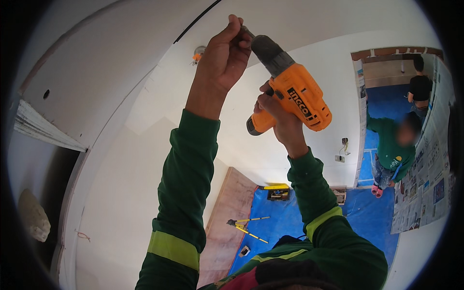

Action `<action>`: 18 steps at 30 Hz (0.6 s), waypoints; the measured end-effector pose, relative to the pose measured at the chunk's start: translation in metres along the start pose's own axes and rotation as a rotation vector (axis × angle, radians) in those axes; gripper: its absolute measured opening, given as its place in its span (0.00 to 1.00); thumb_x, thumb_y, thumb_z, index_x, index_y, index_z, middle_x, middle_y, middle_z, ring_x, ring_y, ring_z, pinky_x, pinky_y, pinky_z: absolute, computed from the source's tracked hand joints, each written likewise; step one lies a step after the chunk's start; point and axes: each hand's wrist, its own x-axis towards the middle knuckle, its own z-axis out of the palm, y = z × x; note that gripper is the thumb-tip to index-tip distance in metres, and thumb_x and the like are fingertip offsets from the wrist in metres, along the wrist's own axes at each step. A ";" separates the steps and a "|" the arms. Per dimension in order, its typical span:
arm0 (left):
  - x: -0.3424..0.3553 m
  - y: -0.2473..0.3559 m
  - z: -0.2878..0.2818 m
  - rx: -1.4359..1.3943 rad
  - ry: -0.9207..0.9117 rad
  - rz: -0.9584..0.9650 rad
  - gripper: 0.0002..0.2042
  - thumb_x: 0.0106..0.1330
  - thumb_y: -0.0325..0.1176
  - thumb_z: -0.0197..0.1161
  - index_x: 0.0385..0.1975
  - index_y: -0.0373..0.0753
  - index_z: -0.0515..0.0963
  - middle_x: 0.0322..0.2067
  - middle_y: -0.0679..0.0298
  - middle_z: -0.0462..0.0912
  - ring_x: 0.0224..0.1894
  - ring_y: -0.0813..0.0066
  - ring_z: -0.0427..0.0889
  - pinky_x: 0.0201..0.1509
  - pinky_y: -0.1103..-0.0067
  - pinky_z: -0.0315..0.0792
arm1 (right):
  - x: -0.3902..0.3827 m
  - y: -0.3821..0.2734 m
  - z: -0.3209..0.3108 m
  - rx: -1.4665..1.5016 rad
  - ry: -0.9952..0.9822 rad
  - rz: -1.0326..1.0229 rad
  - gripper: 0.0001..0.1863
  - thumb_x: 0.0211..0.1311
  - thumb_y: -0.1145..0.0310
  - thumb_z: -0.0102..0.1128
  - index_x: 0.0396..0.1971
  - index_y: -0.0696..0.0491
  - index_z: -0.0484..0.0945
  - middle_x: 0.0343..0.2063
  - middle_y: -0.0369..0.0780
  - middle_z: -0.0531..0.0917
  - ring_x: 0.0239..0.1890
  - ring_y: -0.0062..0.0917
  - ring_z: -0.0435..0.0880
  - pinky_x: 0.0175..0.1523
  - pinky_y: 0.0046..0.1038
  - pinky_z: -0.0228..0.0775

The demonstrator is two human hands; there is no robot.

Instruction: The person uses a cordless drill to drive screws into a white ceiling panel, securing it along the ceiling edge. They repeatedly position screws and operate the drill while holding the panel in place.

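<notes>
My right hand (280, 113) is wrapped round the handle of an orange cordless drill (302, 92), which is raised overhead and tilted with its black chuck (266, 48) up and to the left. From the chuck sticks a short dark bit (248, 32). The fingers of my left hand (220, 60) are pinched at that bit, close to the ceiling. Whether a screw is also between these fingers, I cannot make out. Both arms are stretched up in green sleeves with yellow-green bands.
A black cable (198, 20) hangs by the ceiling. Below, blue sheeting (275, 217) bears a yellow tripod (249, 227) and a toolbox (278, 193). At right, a person in green (394, 145) stands in a doorway beside a newspaper-covered wall (425, 183); another person (419, 89) is beyond.
</notes>
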 end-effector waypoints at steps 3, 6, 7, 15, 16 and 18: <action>0.002 0.001 -0.001 0.002 -0.003 -0.007 0.12 0.78 0.42 0.66 0.44 0.39 0.79 0.34 0.67 0.81 0.33 0.80 0.76 0.46 0.83 0.75 | 0.000 0.005 0.000 -0.132 0.055 -0.031 0.15 0.65 0.77 0.68 0.51 0.55 0.79 0.35 0.37 0.83 0.33 0.25 0.87 0.43 0.33 0.82; 0.003 0.003 -0.001 0.028 0.009 -0.004 0.11 0.78 0.41 0.66 0.45 0.39 0.79 0.34 0.66 0.81 0.33 0.80 0.76 0.46 0.82 0.75 | 0.005 0.011 0.001 -0.281 0.067 -0.072 0.14 0.66 0.76 0.68 0.50 0.55 0.79 0.34 0.36 0.83 0.33 0.24 0.87 0.44 0.32 0.83; 0.005 0.004 0.000 0.027 -0.020 0.014 0.12 0.77 0.41 0.67 0.44 0.38 0.79 0.33 0.67 0.80 0.33 0.80 0.75 0.45 0.83 0.75 | 0.008 0.012 0.002 -0.271 0.059 -0.086 0.14 0.66 0.76 0.68 0.50 0.55 0.79 0.34 0.37 0.83 0.33 0.24 0.87 0.44 0.31 0.83; 0.046 0.023 -0.006 0.228 0.032 0.099 0.10 0.79 0.34 0.64 0.49 0.33 0.80 0.34 0.67 0.81 0.34 0.79 0.78 0.43 0.83 0.75 | 0.053 0.027 0.021 0.240 -0.017 -0.145 0.13 0.64 0.79 0.66 0.47 0.56 0.77 0.32 0.37 0.80 0.31 0.25 0.85 0.40 0.34 0.82; 0.053 0.027 -0.008 0.265 0.037 0.108 0.10 0.79 0.33 0.63 0.50 0.33 0.81 0.34 0.67 0.81 0.33 0.80 0.76 0.42 0.83 0.75 | 0.060 0.028 0.022 0.237 -0.009 -0.131 0.13 0.64 0.79 0.65 0.48 0.56 0.77 0.32 0.37 0.80 0.31 0.25 0.85 0.41 0.34 0.82; 0.067 0.033 -0.011 0.341 0.043 0.127 0.10 0.79 0.30 0.62 0.54 0.32 0.81 0.33 0.68 0.80 0.31 0.82 0.74 0.40 0.84 0.74 | 0.076 0.032 0.023 0.236 -0.030 -0.122 0.15 0.64 0.80 0.65 0.49 0.55 0.76 0.32 0.37 0.80 0.31 0.25 0.85 0.41 0.34 0.82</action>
